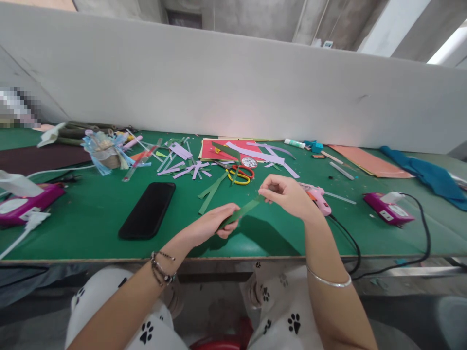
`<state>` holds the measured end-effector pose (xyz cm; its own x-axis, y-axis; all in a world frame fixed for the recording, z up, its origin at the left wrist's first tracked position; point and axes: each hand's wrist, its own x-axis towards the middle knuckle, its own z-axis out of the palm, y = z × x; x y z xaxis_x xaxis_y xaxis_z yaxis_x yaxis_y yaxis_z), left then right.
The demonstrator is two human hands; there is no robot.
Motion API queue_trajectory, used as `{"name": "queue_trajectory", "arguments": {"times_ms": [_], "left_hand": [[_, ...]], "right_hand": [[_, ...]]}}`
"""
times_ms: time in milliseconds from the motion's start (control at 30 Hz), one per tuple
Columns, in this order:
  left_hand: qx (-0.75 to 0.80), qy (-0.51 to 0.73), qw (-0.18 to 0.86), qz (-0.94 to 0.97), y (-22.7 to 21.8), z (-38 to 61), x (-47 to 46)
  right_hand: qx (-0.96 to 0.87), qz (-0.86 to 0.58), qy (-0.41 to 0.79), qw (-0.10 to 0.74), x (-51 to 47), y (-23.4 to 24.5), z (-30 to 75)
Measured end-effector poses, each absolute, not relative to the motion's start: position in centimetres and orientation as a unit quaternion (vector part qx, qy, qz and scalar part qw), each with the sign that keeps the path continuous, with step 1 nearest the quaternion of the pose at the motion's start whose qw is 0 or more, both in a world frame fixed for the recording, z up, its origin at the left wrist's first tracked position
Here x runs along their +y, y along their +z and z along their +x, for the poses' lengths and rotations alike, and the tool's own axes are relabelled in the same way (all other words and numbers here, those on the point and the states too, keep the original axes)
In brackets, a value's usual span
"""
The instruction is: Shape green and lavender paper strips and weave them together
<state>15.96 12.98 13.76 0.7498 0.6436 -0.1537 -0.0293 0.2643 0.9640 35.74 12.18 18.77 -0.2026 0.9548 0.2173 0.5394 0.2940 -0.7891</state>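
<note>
A narrow green paper strip (243,210) stretches between my two hands above the near edge of the green table (91,214). My left hand (213,224) pinches its lower left end, fingers closed. My right hand (286,194) pinches the upper right end between thumb and fingertips. Just beyond the hands lie scissors with red and yellow handles (241,174) and loose green strips (211,192).
A black phone (148,210) lies left of my hands. A pink glue gun (319,197) sits right of them, its black cable running off the edge. Purple paper scraps (189,167), red card (219,149), a glue stick (295,143), orange paper (368,163), blue cloth (426,175) and magenta devices (386,209) (25,204) surround.
</note>
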Motion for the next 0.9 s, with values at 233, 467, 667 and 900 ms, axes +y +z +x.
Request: {"name": "queue_trajectory", "arguments": {"times_ms": [233, 467, 667, 900], "left_hand": [[0.306, 0.246, 0.698, 0.599, 14.0, 15.7, 12.9], [0.305, 0.216, 0.686, 0.625, 14.2, 15.5, 12.8], [0.391, 0.22, 0.632, 0.632, 13.3, 14.0, 13.5], [0.533, 0.212, 0.455, 0.681, 12.4, 12.6, 14.2]], "right_hand": [[-0.72, -0.517, 0.277, 0.37, 12.3, 18.7, 36.3], [-0.739, -0.539, 0.238, 0.326, 12.8, 18.7, 35.6], [-0.72, -0.665, 0.096, 0.174, 18.8, 20.1, 40.9], [-0.606, -0.793, 0.001, 0.063, 28.4, 18.4, 49.0]]}}
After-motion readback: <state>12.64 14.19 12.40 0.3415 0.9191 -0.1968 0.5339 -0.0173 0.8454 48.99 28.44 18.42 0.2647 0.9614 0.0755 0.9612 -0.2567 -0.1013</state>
